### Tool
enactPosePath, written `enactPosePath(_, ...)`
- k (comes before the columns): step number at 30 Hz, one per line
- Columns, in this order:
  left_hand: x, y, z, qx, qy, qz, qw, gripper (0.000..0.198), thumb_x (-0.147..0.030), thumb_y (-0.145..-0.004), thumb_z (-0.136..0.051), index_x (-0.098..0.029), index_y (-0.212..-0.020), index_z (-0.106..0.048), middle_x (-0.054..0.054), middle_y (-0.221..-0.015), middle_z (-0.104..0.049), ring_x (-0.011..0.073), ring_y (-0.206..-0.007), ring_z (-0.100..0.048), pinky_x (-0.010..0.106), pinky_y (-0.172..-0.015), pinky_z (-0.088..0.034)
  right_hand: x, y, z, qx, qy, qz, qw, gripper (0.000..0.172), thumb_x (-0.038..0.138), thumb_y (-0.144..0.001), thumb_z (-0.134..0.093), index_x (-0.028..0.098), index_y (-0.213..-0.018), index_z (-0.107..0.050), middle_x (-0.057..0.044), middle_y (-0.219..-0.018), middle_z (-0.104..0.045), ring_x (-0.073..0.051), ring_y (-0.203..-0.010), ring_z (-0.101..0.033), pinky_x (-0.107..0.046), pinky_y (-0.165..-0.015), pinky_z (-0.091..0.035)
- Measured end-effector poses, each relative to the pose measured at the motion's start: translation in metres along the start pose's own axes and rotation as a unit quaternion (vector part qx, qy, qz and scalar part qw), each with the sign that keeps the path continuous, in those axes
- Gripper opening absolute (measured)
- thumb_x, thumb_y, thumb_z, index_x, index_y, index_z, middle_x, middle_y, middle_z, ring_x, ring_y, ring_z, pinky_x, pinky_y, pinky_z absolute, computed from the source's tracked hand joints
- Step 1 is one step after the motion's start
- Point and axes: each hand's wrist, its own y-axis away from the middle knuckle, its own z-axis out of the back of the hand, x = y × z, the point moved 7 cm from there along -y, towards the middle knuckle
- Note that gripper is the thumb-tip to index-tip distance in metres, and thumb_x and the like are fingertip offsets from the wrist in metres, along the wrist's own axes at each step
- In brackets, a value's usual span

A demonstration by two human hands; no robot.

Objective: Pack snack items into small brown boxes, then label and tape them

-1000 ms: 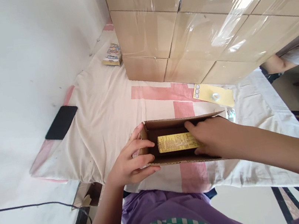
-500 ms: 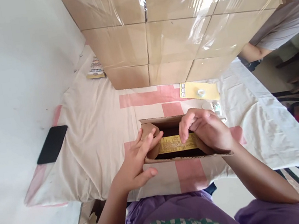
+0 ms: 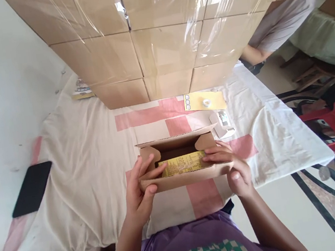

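A small open brown cardboard box [image 3: 184, 177] rests on the white and pink cloth [image 3: 97, 161] in front of me. A yellow printed packet [image 3: 182, 165] lies inside it. My left hand [image 3: 141, 188] grips the box's left end, fingers curled over the rim and the folded side flap. At the right end, my right hand [image 3: 233, 168] clasps the box, fingers over the rim touching the packet and thumb on the near wall. Both side flaps are folded inward.
A tall stack of plastic-wrapped cartons [image 3: 148, 36] fills the back. A black phone [image 3: 31, 188] lies at the left. A yellow envelope [image 3: 204, 101] with a tape roll and a small white box [image 3: 222, 123] lie behind. Another person [image 3: 284, 24] is at the right.
My right hand came out of the box and took hold of its right end. My left hand folded the left flap in. The view shifted right.
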Motion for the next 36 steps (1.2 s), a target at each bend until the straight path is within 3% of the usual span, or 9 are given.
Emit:
enactPosePath(2,-0.003,-0.003,-0.001,-0.041,-0.014,0.004,0.999,0.062,-0.031,-0.101,-0.063,-0.037,-0.16,-0.041,0.006,-0.16,-0.054,0.027,-0.152,-0.046,0.055,-0.134,-0.019,-0.002,0.006,-0.004,-0.023,0.016,-0.015,0.999,0.036,0.041,-0.104,-0.055,0.032,-0.139,-0.061,-0.006,-0.12,-0.078,-0.032,-0.118,-0.072,-0.065,-0.121,-0.038)
enactPosePath(5,-0.005,-0.008,-0.002,-0.102,-0.009,0.046,0.994,0.068,-0.021,-0.1,-0.062,-0.045,-0.159,-0.039,-0.005,-0.176,-0.022,0.022,-0.164,-0.017,0.043,-0.136,-0.018,-0.005,0.002,0.002,-0.085,0.015,-0.052,0.995,0.07,0.026,-0.096,-0.064,0.04,-0.158,-0.035,-0.008,-0.158,-0.053,-0.031,-0.143,-0.056,-0.061,-0.119,-0.045)
enactPosePath(9,0.0,-0.011,-0.003,-0.095,-0.006,0.075,0.993,0.076,-0.02,-0.099,-0.06,-0.049,-0.163,-0.029,-0.01,-0.178,-0.013,0.0212,-0.165,-0.008,0.044,-0.137,-0.013,-0.009,-0.021,-0.002,-0.017,0.022,-0.088,0.996,0.089,0.028,-0.096,-0.063,0.043,-0.167,-0.011,-0.005,-0.177,-0.022,-0.033,-0.163,-0.023,-0.065,-0.126,-0.033)
enactPosePath(14,0.007,-0.009,0.003,-0.057,-0.065,0.061,0.994,0.074,-0.025,-0.102,-0.054,-0.046,-0.166,-0.022,-0.006,-0.178,-0.015,0.0226,-0.164,-0.016,0.044,-0.135,-0.02,-0.011,-0.042,0.004,-0.018,0.06,-0.065,0.996,0.068,0.021,-0.093,-0.065,0.038,-0.156,-0.045,-0.008,-0.15,-0.055,-0.031,-0.144,-0.051,-0.058,-0.121,-0.042)
enactPosePath(18,-0.013,-0.013,-0.004,0.025,-0.24,-0.018,0.97,0.053,-0.017,-0.105,-0.043,-0.038,-0.154,-0.05,-0.001,-0.161,-0.053,0.024,-0.162,-0.025,0.05,-0.133,-0.024,-0.012,-0.045,0.006,-0.019,0.094,-0.002,0.995,0.033,0.014,-0.092,-0.062,0.032,-0.118,-0.073,-0.007,-0.116,-0.064,-0.032,-0.127,-0.062,-0.057,-0.11,-0.049)
enactPosePath(25,-0.031,-0.024,-0.009,0.19,-0.476,-0.154,0.844,0.065,-0.047,-0.092,-0.073,-0.027,-0.15,-0.054,0.011,-0.157,-0.055,0.0425,-0.159,-0.027,0.059,-0.12,-0.038,-0.012,-0.038,-0.005,-0.015,0.123,0.003,0.992,0.036,0.009,-0.094,-0.049,0.029,-0.117,-0.069,-0.009,-0.119,-0.057,-0.032,-0.133,-0.057,-0.056,-0.109,-0.049)
enactPosePath(30,-0.026,-0.035,-0.004,0.232,-0.532,-0.174,0.795,0.058,-0.043,-0.095,-0.067,-0.03,-0.15,-0.055,0.008,-0.16,-0.054,0.0428,-0.158,-0.032,0.06,-0.117,-0.04,-0.008,-0.03,-0.006,-0.035,0.097,-0.046,0.994,0.034,0.016,-0.098,-0.051,0.03,-0.127,-0.063,-0.01,-0.131,-0.059,-0.029,-0.138,-0.054,-0.052,-0.116,-0.045)
enactPosePath(33,-0.029,-0.037,-0.007,0.23,-0.55,-0.171,0.784,0.054,-0.041,-0.098,-0.063,-0.029,-0.15,-0.055,0.008,-0.161,-0.053,0.0423,-0.157,-0.034,0.061,-0.117,-0.039,-0.026,-0.028,0.017,-0.024,0.086,-0.107,0.99,0.041,0.029,-0.099,-0.058,0.03,-0.14,-0.056,-0.01,-0.143,-0.061,-0.028,-0.14,-0.054,-0.048,-0.112,-0.047)
enactPosePath(36,-0.034,-0.034,-0.012,0.208,-0.558,-0.158,0.788,0.055,-0.036,-0.096,-0.063,-0.027,-0.15,-0.055,0.008,-0.161,-0.052,0.0409,-0.157,-0.035,0.059,-0.119,-0.036,-0.069,-0.024,0.079,-0.153,0.142,-0.256,0.944,0.033,0.042,-0.097,-0.055,0.024,-0.122,-0.066,-0.011,-0.137,-0.063,-0.028,-0.133,-0.057,-0.044,-0.106,-0.049)
